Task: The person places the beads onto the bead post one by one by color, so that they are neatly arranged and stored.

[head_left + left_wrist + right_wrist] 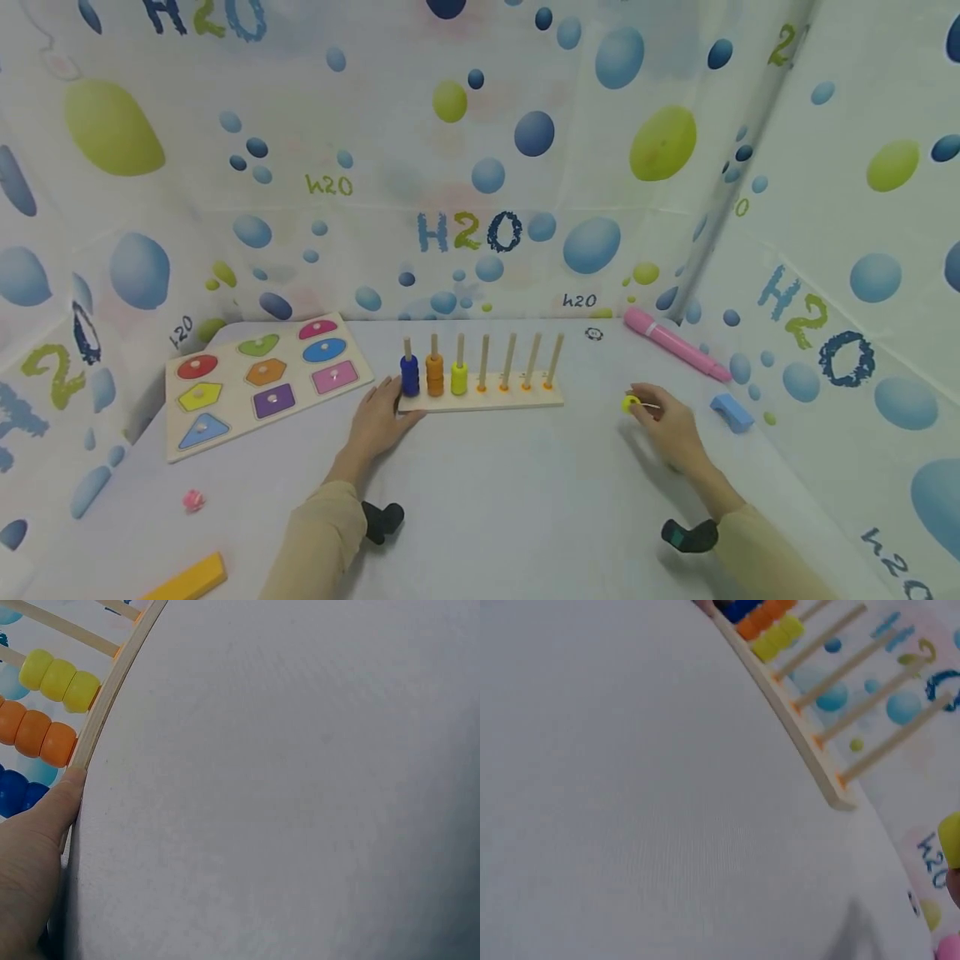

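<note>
A wooden bead stacker (517, 398) with a row of upright pegs stands mid-table. Blue beads (409, 375), orange beads (435, 375) and yellow beads (459, 378) fill its three leftmost pegs; the other pegs are bare. My left hand (378, 421) grips the left end of the base, its thumb (64, 799) against the front edge and the fingertips partly hidden behind. To the right of the stacker, above the table, my right hand (670, 425) pinches a yellow bead (630, 403) between thumb and fingers. Only a sliver of that bead (950, 840) shows in the right wrist view.
A shape puzzle board (300, 398) lies at the left. A pink marker (675, 343) and a blue block (731, 413) are at the right edge. Nearer on the left are a small pink piece (192, 500) and a yellow-orange block (187, 578). Patterned cloth (375, 125) hangs behind.
</note>
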The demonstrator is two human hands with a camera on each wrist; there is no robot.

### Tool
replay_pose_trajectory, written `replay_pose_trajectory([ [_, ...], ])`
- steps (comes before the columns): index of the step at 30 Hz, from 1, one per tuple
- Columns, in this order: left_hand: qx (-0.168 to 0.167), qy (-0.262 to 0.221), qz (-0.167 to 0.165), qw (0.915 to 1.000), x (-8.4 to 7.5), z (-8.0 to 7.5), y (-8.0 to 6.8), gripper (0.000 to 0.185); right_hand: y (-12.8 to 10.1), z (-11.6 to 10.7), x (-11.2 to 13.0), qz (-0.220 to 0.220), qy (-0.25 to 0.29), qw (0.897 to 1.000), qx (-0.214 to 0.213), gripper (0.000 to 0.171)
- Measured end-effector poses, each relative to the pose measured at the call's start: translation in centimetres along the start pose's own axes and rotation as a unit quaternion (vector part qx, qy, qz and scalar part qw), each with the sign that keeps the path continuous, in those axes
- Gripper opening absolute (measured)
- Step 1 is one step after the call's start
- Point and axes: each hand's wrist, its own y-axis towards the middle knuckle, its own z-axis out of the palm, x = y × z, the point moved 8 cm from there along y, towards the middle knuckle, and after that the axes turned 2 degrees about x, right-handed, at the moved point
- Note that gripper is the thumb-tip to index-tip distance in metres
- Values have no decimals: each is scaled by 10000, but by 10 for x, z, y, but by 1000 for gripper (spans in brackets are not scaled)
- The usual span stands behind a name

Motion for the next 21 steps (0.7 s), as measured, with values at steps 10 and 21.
replay_pose_trajectory([
  [10,-12,-23,-58,10000,2,0,2,80,51,73,92,-1097,733,9911,146,30],
  [21,-19,-10,-42,10000,-1,-2,-1,80,94,111,169,-1808,984,9786,74,28],
])
